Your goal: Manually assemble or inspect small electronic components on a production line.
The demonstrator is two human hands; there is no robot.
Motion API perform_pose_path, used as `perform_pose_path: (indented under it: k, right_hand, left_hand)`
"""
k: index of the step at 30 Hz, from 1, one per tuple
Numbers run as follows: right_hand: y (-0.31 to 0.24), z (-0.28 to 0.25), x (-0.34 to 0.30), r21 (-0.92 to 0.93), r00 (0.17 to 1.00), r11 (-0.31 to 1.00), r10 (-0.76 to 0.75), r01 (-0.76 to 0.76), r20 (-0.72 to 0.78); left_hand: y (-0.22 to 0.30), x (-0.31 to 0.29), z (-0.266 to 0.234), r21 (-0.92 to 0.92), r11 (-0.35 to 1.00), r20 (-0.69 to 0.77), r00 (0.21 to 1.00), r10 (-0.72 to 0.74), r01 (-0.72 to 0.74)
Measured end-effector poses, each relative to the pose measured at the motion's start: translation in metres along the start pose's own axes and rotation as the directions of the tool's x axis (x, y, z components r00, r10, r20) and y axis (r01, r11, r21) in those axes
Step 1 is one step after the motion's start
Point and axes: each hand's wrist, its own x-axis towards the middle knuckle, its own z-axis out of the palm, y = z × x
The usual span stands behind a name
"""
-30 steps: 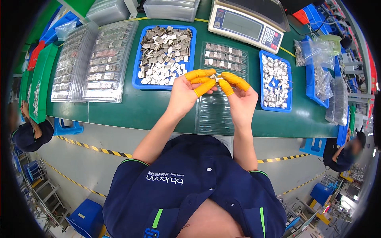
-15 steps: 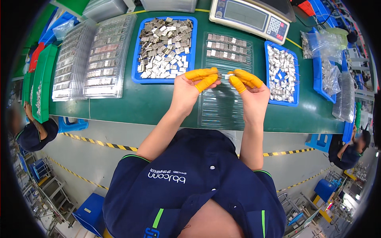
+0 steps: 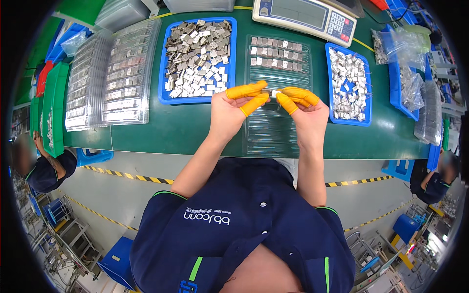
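Observation:
My left hand (image 3: 228, 111), with yellow finger cots on thumb and fingers, pinches a small metal shell (image 3: 266, 91) whose shape is mostly hidden. My right hand (image 3: 310, 115), in the same yellow cots, pinches a small white connector part (image 3: 275, 93). The two pieces meet or nearly meet between my fingertips; I cannot tell whether one sits inside the other. Both hands hover over a clear ribbed plastic tray (image 3: 270, 138). Rows of silvery metal shells (image 3: 276, 52) lie in that tray's far end.
A blue tray (image 3: 193, 101) of loose metal shells lies left, another blue tray (image 3: 370, 100) of white parts right. Clear trays (image 3: 126, 117) of filled rows stand farther left. A scale (image 3: 305, 19) sits at the back. People sit at both sides of the green table (image 3: 195, 136).
The whole view has shifted slightly. My hands stay over the clear tray, and the white part has turned a little and come closer to my left fingertips.

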Motion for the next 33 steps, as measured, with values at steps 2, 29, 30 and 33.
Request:
perform_pose_path:
  k: [2, 29, 30, 33]
  right_hand:
    - [-0.002, -0.002, 0.0, -0.047, 1.0, 0.999, 0.018, -0.017, 0.024]
    - [0.004, 0.019, 0.015, -0.598, 0.841, 0.609, -0.484, 0.521, 0.241]
    - [0.005, 0.021, 0.014, -0.599, 0.779, 0.515, -0.522, 0.613, 0.348]
    - [0.006, 0.025, 0.009, -0.569, 0.712, 0.442, -0.539, 0.693, 0.449]
  left_hand:
    - [0.001, 0.0, -0.002, 0.034, 0.999, 0.031, 0.999, -0.023, 0.022]
    - [0.002, -0.003, -0.014, 0.03, 0.984, -0.064, 0.982, -0.176, 0.178]
    - [0.001, -0.005, -0.016, 0.268, 0.957, -0.031, 0.994, -0.105, 0.109]
    - [-0.003, -0.005, -0.022, 0.455, 0.891, 0.02, 1.0, -0.002, -0.007]
